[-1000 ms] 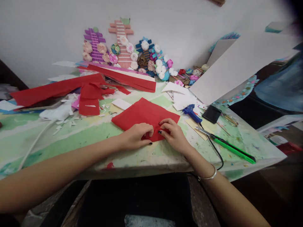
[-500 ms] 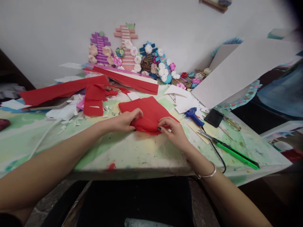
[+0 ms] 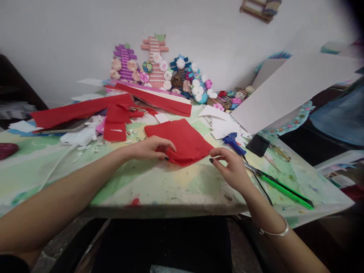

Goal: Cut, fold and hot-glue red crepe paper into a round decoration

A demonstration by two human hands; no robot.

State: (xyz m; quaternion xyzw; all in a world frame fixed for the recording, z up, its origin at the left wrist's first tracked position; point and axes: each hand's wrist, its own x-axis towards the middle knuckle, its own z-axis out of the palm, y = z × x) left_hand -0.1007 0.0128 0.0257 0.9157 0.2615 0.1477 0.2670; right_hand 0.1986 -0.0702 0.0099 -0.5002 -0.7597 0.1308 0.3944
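A folded sheet of red paper lies on the table, its layers showing along the near edge. At its near left edge is my left hand, with fingers curled over the paper and the thumb at its edge. My right hand is at the paper's right corner. Its index fingertip is by the corner, and the thumb is apart below; whether the fingertip touches the paper I cannot tell.
A blue glue gun, a black phone, scissors and a green utility knife with its blade out lie at right. Red strips and white scraps lie at left. Decorated crafts lean on the wall.
My right hand has moved right along the paper's near edge to its right corner, its thumb and index parting. The near edge lies flatter. My left hand stays at the left side.
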